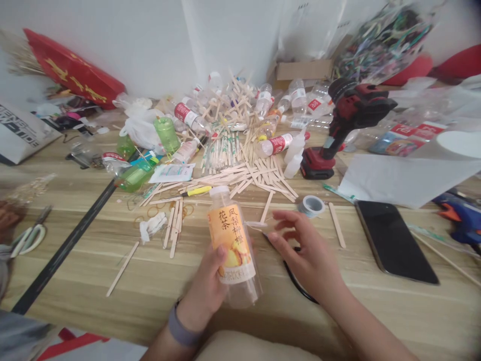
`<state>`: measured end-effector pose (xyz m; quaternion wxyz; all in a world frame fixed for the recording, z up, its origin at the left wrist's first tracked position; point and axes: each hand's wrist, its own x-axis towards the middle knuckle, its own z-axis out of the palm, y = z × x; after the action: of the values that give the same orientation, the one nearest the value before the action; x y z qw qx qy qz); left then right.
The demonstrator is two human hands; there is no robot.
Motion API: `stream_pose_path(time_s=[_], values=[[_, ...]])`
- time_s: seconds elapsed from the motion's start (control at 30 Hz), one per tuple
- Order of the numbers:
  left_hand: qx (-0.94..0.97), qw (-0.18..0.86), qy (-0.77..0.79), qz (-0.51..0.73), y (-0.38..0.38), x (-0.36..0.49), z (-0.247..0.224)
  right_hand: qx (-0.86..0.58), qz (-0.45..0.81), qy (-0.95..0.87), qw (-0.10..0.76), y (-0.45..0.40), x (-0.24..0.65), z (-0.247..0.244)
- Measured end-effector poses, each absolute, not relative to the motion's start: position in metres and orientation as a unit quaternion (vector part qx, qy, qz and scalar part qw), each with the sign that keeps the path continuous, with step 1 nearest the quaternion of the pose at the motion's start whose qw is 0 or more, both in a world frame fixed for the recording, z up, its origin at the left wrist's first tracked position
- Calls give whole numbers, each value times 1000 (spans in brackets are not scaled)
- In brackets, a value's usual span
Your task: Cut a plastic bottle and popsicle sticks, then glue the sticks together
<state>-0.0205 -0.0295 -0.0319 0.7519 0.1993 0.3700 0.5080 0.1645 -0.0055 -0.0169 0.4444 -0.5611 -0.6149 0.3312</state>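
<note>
My left hand (pixel 211 273) is wrapped round a clear plastic bottle (pixel 237 291) with a white cap and an orange label. The bottle stands nearly upright, tilted a little to the left. From its right side juts a short, thin, whitish piece (pixel 256 224), and I cannot make out whether it is fixed to the bottle. My right hand (pixel 306 245) hovers just right of that piece. Its fingers are bent and apart from the thumb, with nothing visible between them. A black cable (pixel 295 283) curves on the table behind the right hand.
Wooden sticks (pixel 259 175) and empty bottles (pixel 187 114) crowd the back. At right are a red cordless drill (pixel 338 125), a tape roll (pixel 311 206), a phone (pixel 394 241) and a blue glue gun (pixel 464 220). Scissors (pixel 32 235) and a yellow cutter (pixel 199 191) lie leftward.
</note>
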Motion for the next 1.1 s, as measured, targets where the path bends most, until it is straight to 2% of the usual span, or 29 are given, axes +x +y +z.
stream_pose_path(time_s=[0.2,0.33,0.63,0.93,1.1], values=[[234,745,392,487,-30,-21,-26,-433,457,-644,434,-1,159,-12],[218,758,376,486,-28,-27,-24,-420,551,-569,444,-5,172,-15],[236,781,344,465,-32,-26,-21,-406,674,-380,486,-9,188,-9],[184,761,369,502,-27,-48,-24,-410,624,-309,590,1,214,1],[164,720,386,553,-20,-80,-24,-482,491,-329,647,1,270,13]])
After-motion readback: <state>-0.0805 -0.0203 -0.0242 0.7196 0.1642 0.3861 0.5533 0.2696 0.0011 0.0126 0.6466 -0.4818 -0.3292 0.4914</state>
